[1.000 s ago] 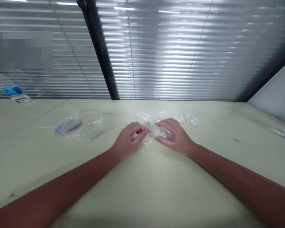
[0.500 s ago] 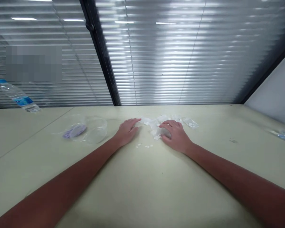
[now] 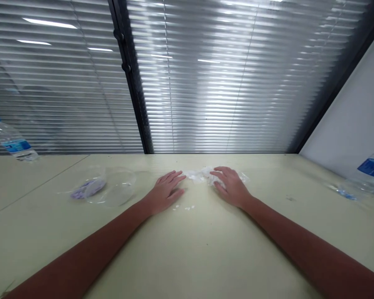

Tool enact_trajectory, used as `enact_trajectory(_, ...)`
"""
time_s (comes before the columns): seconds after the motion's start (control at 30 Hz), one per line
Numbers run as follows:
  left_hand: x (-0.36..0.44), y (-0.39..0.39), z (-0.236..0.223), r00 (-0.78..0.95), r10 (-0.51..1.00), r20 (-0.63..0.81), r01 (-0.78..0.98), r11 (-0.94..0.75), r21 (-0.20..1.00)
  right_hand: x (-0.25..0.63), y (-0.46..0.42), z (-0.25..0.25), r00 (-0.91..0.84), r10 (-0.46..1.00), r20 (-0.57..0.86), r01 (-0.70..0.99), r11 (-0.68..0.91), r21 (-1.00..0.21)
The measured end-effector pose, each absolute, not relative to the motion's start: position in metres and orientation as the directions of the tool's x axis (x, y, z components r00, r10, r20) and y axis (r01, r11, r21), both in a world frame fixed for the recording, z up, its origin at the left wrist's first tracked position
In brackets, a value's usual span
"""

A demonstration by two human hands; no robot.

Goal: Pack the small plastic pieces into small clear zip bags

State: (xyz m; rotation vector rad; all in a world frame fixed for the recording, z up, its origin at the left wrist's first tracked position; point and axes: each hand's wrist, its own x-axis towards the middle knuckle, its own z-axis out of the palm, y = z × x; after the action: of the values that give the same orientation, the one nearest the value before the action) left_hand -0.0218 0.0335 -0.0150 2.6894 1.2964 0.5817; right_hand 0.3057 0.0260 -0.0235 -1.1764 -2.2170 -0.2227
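Left hand (image 3: 166,192) palm-down on pale green table (image 3: 187,253), fingertips just beside crumpled clear plastic bag (image 3: 199,175); right hand (image 3: 230,187) resting on bag. Small white fragments (image 3: 183,207) near left hand. Clear plastic bowl (image 3: 118,187) farther left.

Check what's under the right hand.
The right hand rests on the edge of crumpled clear plastic with white bits showing beyond the fingertips. Whatever lies directly beneath the hand is covered and can't be seen.

Glossy clear plastic bags (image 3: 199,175); matt, smooth pale tabletop (image 3: 187,257); shiny metal-looking window blinds (image 3: 212,83).
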Motion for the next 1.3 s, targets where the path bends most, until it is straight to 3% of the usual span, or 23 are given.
enact_trajectory(0.1, -0.021, 0.031, -0.014, 0.635, 0.726, 0.265, 0.690, -0.687, 0.228, 0.289, 0.011, -0.017, -0.643, 0.614, 0.458, 0.645, 0.757, -0.108)
enact_trajectory(0.2, -0.020, 0.029, -0.013, 0.609, 0.741, 0.284, 0.705, -0.669, 0.234, 0.279, 0.002, -0.012, -0.703, 0.571, 0.424, 0.556, 0.813, -0.174)
enact_trajectory(0.37, -0.019, 0.026, -0.011, 0.597, 0.735, 0.321, 0.705, -0.672, 0.226, 0.278, -0.003, -0.008, -0.691, 0.516, 0.506, 0.433, 0.856, -0.283)
enact_trajectory(0.6, -0.018, 0.020, -0.008, 0.602, 0.711, 0.364, 0.707, -0.686, 0.170, 0.282, 0.010, -0.021, -0.560, 0.645, 0.520, 0.582, 0.753, -0.307)
enact_trajectory(0.87, -0.003, 0.001, -0.001, 0.656, 0.666, 0.355, 0.648, -0.738, 0.188, 0.307, 0.029, -0.015, -0.469, 0.678, 0.566, 0.803, 0.594, -0.046)
enact_trajectory(1.1, 0.006, -0.008, 0.003, 0.674, 0.661, 0.331, 0.604, -0.750, 0.270, 0.257, -0.003, -0.024, -0.341, 0.770, 0.540, 0.864, 0.482, -0.142)
enact_trajectory(1.3, 0.006, -0.008, 0.003, 0.634, 0.694, 0.340, 0.618, -0.720, 0.317, 0.259, -0.001, -0.029, -0.397, 0.753, 0.525, 0.773, 0.583, -0.251)
